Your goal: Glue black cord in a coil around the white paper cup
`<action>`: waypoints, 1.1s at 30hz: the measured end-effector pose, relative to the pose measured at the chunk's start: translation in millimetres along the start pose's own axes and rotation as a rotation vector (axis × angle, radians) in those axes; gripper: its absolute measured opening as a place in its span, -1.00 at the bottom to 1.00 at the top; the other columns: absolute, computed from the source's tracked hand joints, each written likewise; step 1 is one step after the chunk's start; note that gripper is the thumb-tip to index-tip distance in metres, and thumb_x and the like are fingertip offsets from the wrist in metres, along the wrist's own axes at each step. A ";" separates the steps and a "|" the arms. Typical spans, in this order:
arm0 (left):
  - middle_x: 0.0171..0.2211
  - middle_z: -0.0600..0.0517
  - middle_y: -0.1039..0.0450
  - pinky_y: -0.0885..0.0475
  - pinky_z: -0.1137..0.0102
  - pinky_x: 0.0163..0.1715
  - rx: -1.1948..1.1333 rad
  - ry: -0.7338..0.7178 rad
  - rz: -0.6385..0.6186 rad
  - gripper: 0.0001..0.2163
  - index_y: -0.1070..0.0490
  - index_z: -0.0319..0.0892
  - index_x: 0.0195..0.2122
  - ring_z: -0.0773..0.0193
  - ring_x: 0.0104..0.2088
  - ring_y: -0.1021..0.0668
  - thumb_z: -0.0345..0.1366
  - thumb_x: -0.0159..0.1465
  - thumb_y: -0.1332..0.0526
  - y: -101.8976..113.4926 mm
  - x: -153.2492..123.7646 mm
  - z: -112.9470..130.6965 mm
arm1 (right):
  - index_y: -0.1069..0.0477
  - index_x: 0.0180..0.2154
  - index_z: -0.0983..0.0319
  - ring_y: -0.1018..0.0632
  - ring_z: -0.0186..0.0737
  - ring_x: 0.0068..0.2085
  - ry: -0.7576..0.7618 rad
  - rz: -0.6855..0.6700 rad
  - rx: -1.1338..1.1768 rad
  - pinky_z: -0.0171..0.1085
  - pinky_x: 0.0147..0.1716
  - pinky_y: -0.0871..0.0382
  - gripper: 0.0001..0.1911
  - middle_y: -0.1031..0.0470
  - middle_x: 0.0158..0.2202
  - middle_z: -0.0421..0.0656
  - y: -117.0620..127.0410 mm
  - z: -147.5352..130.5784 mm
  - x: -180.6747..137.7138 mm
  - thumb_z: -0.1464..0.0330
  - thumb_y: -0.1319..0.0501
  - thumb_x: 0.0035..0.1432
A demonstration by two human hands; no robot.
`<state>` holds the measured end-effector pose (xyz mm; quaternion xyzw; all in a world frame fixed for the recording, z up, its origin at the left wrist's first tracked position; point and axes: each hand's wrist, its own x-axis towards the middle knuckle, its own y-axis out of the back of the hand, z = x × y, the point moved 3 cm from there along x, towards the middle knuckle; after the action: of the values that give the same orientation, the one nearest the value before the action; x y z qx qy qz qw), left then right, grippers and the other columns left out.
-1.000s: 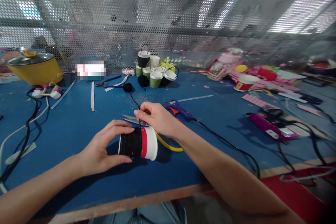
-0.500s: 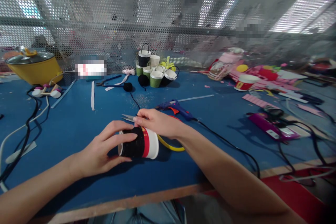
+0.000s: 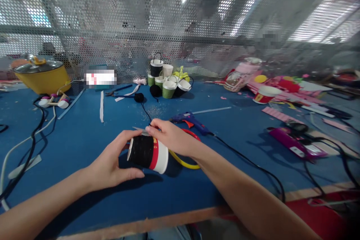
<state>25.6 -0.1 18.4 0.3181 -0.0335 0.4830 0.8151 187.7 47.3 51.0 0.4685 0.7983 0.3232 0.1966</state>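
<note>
A paper cup (image 3: 161, 157), wrapped at its narrow end in black yarn (image 3: 142, 152), lies tilted on its side. My left hand (image 3: 112, 161) curves round that end, fingers behind the cup and thumb stretched along its near side. At the cup's far side, my right hand (image 3: 161, 131) has its fingers pinched at the strand running from a black yarn ball (image 3: 138, 97); the fingertips are partly hidden. Behind and beneath this hand lie scissors, their silver blades (image 3: 140, 130) and yellow handle loop (image 3: 184, 163) showing.
A blue glue gun (image 3: 194, 122) with a trailing cord lies beyond my right hand. Small bucket-like cups (image 3: 168, 89) stand at the back. A yellow pot (image 3: 42, 77) is at left; a red-and-white cup (image 3: 266, 94) and purple power strip (image 3: 295, 142) are at right.
My left fingers have slid from the top of the black wrapping to behind the cup, and the thumb has spread lower. The cup has tilted slightly; the view has shifted a little.
</note>
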 end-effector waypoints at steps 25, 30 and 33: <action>-0.02 -0.12 -0.29 -0.31 0.20 -0.02 0.103 -0.109 -0.049 -0.52 -0.14 -0.08 0.06 0.08 0.01 -0.36 -0.31 0.12 -0.26 -1.1 -1.6 5.6 | -0.19 -0.54 0.24 -0.22 -0.41 -0.50 0.171 -0.013 0.258 -0.36 -0.49 -0.13 -0.73 -0.20 -0.56 -0.31 -1.7 -13.1 4.6 0.23 -0.15 0.06; 0.00 -0.12 -0.26 -0.31 0.16 -0.02 0.150 -0.108 -0.084 -0.51 -0.17 -0.06 0.08 0.05 0.01 -0.35 -0.26 0.12 -0.25 -4.0 -1.9 10.6 | -0.24 -0.54 0.25 -0.28 -0.43 -0.56 0.126 -0.073 0.231 -0.38 -0.54 -0.18 -0.74 -0.25 -0.62 -0.31 -7.4 -10.4 15.3 0.24 -0.15 0.07; -0.04 -0.11 -0.25 -0.35 0.19 -0.06 0.174 -0.072 -0.090 -0.56 -0.21 -0.08 0.04 0.08 -0.05 -0.37 -0.26 0.12 -0.25 -2.6 -0.5 11.0 | -0.29 -0.49 0.26 -0.36 -0.42 -0.59 0.010 -0.004 0.198 -0.39 -0.62 -0.21 -0.74 -0.31 -0.61 -0.26 11.5 -2.1 16.0 0.22 -0.11 0.11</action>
<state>30.3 -7.4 25.7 0.4059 -0.0067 0.4352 0.8036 185.9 64.7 60.4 0.4823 0.8283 0.2448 0.1459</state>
